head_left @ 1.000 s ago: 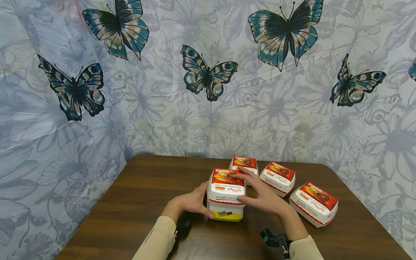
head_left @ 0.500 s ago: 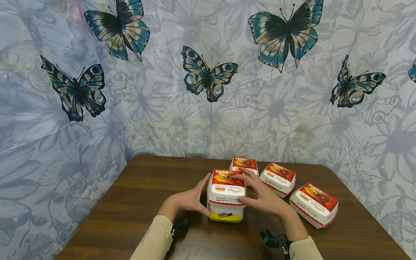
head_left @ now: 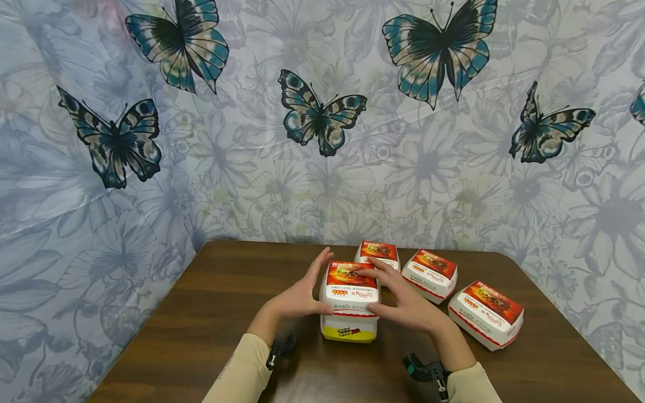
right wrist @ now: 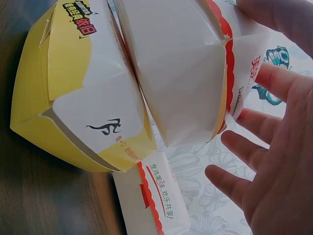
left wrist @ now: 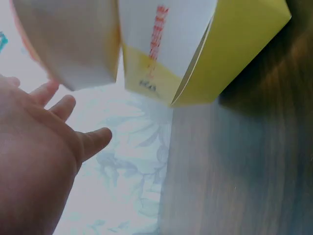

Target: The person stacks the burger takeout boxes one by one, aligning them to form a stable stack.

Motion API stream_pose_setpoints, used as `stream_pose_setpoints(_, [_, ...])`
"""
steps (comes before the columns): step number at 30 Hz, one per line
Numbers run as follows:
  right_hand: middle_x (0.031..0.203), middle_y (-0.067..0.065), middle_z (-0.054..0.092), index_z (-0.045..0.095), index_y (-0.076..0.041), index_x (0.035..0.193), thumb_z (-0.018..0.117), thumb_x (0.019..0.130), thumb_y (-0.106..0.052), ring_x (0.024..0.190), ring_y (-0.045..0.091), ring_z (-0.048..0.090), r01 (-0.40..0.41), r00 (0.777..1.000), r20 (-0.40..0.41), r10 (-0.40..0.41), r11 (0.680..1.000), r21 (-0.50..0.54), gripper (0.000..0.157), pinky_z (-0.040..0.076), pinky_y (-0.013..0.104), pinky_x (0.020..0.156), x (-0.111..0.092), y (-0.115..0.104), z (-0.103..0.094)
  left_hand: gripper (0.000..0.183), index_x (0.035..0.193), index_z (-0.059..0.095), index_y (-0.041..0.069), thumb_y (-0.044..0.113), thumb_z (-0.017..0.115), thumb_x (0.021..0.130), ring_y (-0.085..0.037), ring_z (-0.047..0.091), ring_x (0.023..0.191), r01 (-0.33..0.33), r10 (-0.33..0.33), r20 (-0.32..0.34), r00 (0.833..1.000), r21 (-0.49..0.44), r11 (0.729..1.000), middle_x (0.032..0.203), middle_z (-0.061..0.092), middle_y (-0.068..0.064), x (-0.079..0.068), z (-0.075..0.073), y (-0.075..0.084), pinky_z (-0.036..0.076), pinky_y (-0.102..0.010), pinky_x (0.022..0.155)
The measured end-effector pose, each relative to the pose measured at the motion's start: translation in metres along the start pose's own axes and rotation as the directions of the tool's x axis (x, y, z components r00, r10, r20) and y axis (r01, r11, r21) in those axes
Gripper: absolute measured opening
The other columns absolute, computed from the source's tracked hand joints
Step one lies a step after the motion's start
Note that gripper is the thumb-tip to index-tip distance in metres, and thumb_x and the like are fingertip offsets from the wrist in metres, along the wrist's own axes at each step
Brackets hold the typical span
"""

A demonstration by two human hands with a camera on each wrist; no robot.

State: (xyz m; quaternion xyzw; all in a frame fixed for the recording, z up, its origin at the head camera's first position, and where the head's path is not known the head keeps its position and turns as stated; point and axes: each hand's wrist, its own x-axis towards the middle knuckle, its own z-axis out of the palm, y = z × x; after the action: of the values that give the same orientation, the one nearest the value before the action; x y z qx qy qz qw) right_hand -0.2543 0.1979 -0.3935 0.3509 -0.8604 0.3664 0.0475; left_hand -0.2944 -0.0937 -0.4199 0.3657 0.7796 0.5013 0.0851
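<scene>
- A red-topped box [head_left: 349, 291] sits on a yellow-and-white box [head_left: 349, 331], both on the brown surface [head_left: 221, 313].
- The left hand [head_left: 297, 295], fingers spread, stands at the stack's left side; contact is unclear.
- The right hand [head_left: 407, 299], also spread, lies along the upper box's right side.
- Three similar boxes [head_left: 430, 274] stand behind and to the right.

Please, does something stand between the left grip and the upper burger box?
Nothing visible stands between the left grip and the upper burger box. The yellow-and-white box is beneath it, not in the way.
</scene>
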Motion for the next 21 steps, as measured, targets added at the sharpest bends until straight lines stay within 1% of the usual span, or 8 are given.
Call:
stream_pose_setpoints(3, [0.166, 0.003, 0.021, 0.046, -0.031, 0.147, 0.070, 0.094, -0.034, 0.150, 0.040, 0.024, -0.004, 1.000, 0.002, 0.004, 1.000, 0.011, 0.059, 0.034, 0.072, 0.105, -0.0002, 0.0001, -0.0001, 0.122, 0.156, -0.009, 0.045, 0.073, 0.074, 0.071, -0.027, 0.010, 0.155, -0.002, 0.002, -0.014, 1.000, -0.006, 1.000, 0.169, 0.002, 0.003, 0.0015, 0.0043, 0.0025, 0.020, -0.062, 0.121])
stream_pose_setpoints(8, [0.166, 0.003, 0.022, 0.046, -0.031, 0.148, 0.070, 0.094, -0.034, 0.150, 0.040, 0.024, -0.003, 1.000, -0.003, 0.003, 1.000, 0.008, 0.059, 0.034, 0.073, 0.104, 0.0006, 0.0004, 0.0007, 0.121, 0.155, -0.007, 0.049, 0.069, 0.077, 0.071, -0.025, 0.014, 0.154, 0.022, -0.022, -0.025, 0.999, -0.018, 1.000, 0.168, 0.003, 0.010, 0.0022, 0.0072, 0.0025, 0.025, -0.058, 0.120])
stream_pose_setpoints(12, [0.166, 0.003, 0.020, 0.044, -0.029, 0.150, 0.069, 0.094, -0.034, 0.150, 0.040, 0.022, -0.009, 1.000, -0.020, 0.009, 1.000, 0.007, 0.062, 0.034, 0.072, 0.105, 0.0010, 0.0015, 0.0008, 0.124, 0.156, -0.009, 0.046, 0.063, 0.081, 0.072, -0.025, 0.014, 0.154, 0.028, -0.028, -0.018, 0.999, -0.026, 0.999, 0.168, 0.000, 0.007, 0.0025, 0.0078, 0.0004, 0.027, -0.056, 0.119])
stream_pose_setpoints(15, [0.167, 0.007, 0.016, 0.038, -0.028, 0.153, 0.067, 0.095, -0.030, 0.151, 0.042, 0.015, -0.027, 0.999, -0.043, 0.028, 0.999, 0.026, 0.065, 0.029, 0.076, 0.105, -0.0002, 0.0029, -0.0004, 0.127, 0.157, -0.010, 0.042, 0.059, 0.083, 0.072, -0.027, 0.012, 0.154, 0.023, -0.023, -0.019, 1.000, -0.020, 1.000, 0.169, -0.001, 0.003, 0.0023, 0.0085, -0.0008, 0.026, -0.058, 0.119])
stream_pose_setpoints(17, [0.168, 0.007, 0.013, 0.032, -0.030, 0.155, 0.065, 0.097, -0.027, 0.152, 0.044, 0.010, -0.041, 0.997, -0.061, 0.044, 0.998, 0.050, 0.067, 0.025, 0.079, 0.105, -0.0005, 0.0041, -0.0009, 0.128, 0.158, -0.010, 0.041, 0.059, 0.083, 0.072, -0.027, 0.011, 0.155, 0.020, -0.020, -0.022, 1.000, -0.017, 1.000, 0.169, -0.002, 0.002, 0.0018, 0.0084, -0.0007, 0.026, -0.059, 0.119])
stream_pose_setpoints(19, [0.168, 0.008, 0.011, 0.027, -0.031, 0.157, 0.061, 0.099, -0.025, 0.153, 0.045, 0.006, -0.048, 0.995, -0.081, 0.054, 0.996, 0.070, 0.067, 0.020, 0.082, 0.104, -0.0003, 0.0055, -0.0021, 0.128, 0.157, -0.010, 0.042, 0.060, 0.083, 0.071, -0.028, 0.010, 0.154, 0.013, -0.014, -0.024, 1.000, -0.019, 1.000, 0.169, -0.002, 0.003, 0.0015, 0.0086, 0.0000, 0.025, -0.060, 0.119])
stream_pose_setpoints(21, [0.168, 0.009, 0.011, 0.024, -0.029, 0.158, 0.058, 0.101, -0.022, 0.152, 0.046, 0.006, -0.039, 0.993, -0.111, 0.048, 0.996, 0.080, 0.066, 0.018, 0.082, 0.105, 0.0013, 0.0084, -0.0041, 0.128, 0.156, -0.010, 0.044, 0.062, 0.083, 0.071, -0.028, 0.011, 0.154, 0.008, -0.009, -0.021, 1.000, -0.022, 1.000, 0.169, -0.003, 0.004, 0.0018, 0.0087, 0.0013, 0.026, -0.059, 0.119])
